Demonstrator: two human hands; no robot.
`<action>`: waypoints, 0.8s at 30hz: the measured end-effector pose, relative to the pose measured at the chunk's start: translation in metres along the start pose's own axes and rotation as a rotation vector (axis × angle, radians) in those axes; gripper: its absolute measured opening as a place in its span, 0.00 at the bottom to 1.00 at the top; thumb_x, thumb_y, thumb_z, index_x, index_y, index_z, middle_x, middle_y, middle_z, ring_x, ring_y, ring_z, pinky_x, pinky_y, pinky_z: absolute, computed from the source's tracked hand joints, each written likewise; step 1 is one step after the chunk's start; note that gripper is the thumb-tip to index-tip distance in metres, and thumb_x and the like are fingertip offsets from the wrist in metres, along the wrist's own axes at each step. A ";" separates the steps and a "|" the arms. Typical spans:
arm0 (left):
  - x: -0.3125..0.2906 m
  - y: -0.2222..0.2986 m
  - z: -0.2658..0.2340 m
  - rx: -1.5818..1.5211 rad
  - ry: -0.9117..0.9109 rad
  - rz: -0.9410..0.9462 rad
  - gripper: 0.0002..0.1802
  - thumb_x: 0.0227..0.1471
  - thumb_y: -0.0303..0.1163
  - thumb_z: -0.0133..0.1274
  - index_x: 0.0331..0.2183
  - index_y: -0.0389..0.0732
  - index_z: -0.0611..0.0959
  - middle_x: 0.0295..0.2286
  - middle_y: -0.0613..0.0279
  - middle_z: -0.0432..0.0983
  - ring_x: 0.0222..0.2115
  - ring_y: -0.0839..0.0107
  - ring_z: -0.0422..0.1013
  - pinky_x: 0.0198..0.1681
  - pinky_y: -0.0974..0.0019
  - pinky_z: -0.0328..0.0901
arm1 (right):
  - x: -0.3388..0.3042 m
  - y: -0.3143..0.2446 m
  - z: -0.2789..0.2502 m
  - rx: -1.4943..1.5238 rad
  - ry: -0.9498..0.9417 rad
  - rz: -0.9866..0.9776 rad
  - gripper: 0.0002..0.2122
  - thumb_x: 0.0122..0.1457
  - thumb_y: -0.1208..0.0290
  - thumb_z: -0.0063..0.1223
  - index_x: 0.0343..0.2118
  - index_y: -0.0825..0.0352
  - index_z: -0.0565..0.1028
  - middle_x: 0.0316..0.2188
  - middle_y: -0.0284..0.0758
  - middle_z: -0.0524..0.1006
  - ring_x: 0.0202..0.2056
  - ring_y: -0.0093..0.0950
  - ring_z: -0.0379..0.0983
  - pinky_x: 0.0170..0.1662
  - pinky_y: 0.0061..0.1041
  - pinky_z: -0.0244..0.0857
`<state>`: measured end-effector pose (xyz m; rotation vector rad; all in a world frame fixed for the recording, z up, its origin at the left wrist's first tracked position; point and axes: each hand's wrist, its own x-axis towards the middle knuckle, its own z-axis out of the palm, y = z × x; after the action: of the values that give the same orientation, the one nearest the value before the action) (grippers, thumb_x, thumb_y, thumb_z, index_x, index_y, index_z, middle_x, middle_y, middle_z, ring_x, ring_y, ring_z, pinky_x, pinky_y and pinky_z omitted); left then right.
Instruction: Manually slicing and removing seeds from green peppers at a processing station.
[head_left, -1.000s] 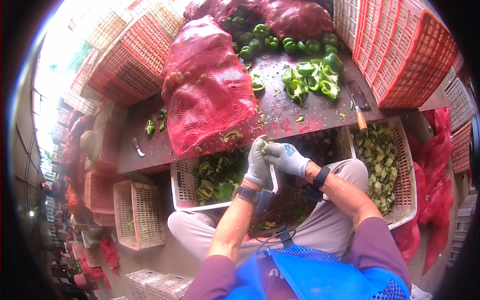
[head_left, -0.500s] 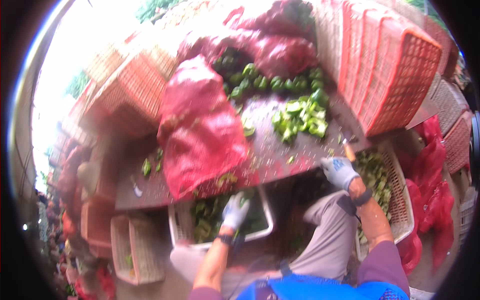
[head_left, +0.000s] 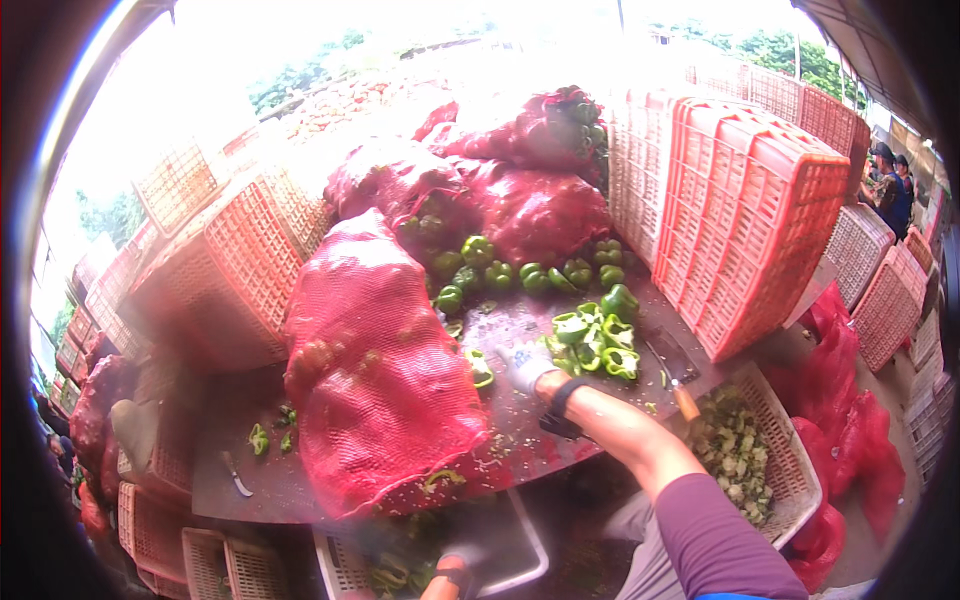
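Note:
My right hand (head_left: 527, 368), in a pale glove, reaches over the table just left of a pile of cut green pepper pieces (head_left: 590, 340); blur hides its fingers. Close to it lies a single cut pepper piece (head_left: 480, 368) beside the red mesh sack (head_left: 380, 350). My left hand (head_left: 462, 556) is low at the lower edge, over the white-rimmed crate (head_left: 535, 540) holding green pepper pieces; it is smeared by motion. A knife with a wooden handle (head_left: 686, 402) rests on the table right of the pile. Whole green peppers (head_left: 535, 278) lie behind the cut ones.
More full red mesh sacks (head_left: 545, 215) are heaped at the back. Tall stacks of orange crates stand right (head_left: 740, 220) and left (head_left: 240, 270). Chopped pale-green pieces fill a crate (head_left: 800, 490) at the right. A small knife (head_left: 236, 474) lies at the table's left. People (head_left: 886, 190) stand far right.
My right hand has moved from the table's front right edge, near the wooden-handled knife, left and inward over the table. The view has tilted up, so my left hand sits lower.

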<state>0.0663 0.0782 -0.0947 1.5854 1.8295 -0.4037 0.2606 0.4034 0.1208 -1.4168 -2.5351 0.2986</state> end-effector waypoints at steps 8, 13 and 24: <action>-0.015 -0.011 -0.015 -0.063 -0.048 -0.001 0.45 0.55 0.66 0.48 0.66 0.49 0.68 0.64 0.46 0.60 0.62 0.48 0.61 0.64 0.48 0.57 | 0.065 -0.032 0.072 0.021 -0.160 0.042 0.23 0.60 0.61 0.55 0.58 0.59 0.71 0.48 0.46 0.80 0.51 0.47 0.78 0.54 0.43 0.71; -0.026 0.000 -0.024 -0.063 -0.071 0.037 0.45 0.55 0.66 0.49 0.64 0.48 0.70 0.62 0.46 0.65 0.60 0.49 0.66 0.62 0.50 0.61 | 0.046 -0.030 0.073 0.017 -0.103 0.204 0.15 0.61 0.64 0.50 0.49 0.60 0.78 0.44 0.45 0.83 0.47 0.43 0.81 0.46 0.46 0.74; -0.098 0.085 -0.100 -1.683 0.362 0.378 0.41 0.62 0.48 0.56 0.69 0.50 0.59 0.51 0.58 0.75 0.50 0.62 0.75 0.49 0.59 0.74 | -0.141 -0.084 0.009 0.169 -0.028 -0.194 0.13 0.59 0.62 0.53 0.41 0.66 0.73 0.29 0.45 0.83 0.33 0.45 0.83 0.36 0.45 0.74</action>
<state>0.1228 0.0859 0.0592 0.6539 1.2017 1.3355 0.2618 0.2386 0.1227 -1.1042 -2.5753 0.4878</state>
